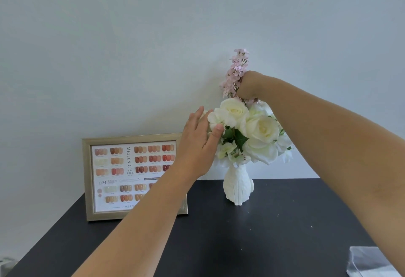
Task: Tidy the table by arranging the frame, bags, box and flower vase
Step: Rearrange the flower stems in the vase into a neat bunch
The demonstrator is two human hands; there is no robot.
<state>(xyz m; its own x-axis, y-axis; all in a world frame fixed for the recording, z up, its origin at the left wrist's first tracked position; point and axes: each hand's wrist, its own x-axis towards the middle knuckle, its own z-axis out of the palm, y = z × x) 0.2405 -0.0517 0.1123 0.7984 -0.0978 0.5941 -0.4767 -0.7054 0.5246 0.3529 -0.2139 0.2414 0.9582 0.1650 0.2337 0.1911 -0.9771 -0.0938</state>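
A white ribbed flower vase [237, 185] stands upright at the back of the black table [219, 244], holding white roses [258, 132] and a tall pink sprig [236, 70]. My left hand [198, 143] rests against the left side of the white blooms, fingers spread, thumb on a petal. My right hand [249, 85] reaches behind the bouquet at the pink sprig's base; its fingers are hidden by the wrist. A gold frame [87, 180] with a nail-colour chart leans on the wall to the vase's left, partly covered by my left forearm.
A clear plastic bag or box [370, 264] lies at the table's near right corner, cut off by the picture's edge. A plain pale wall [153, 35] rises directly behind the table. A grey object [6, 263] shows at the bottom left, off the table.
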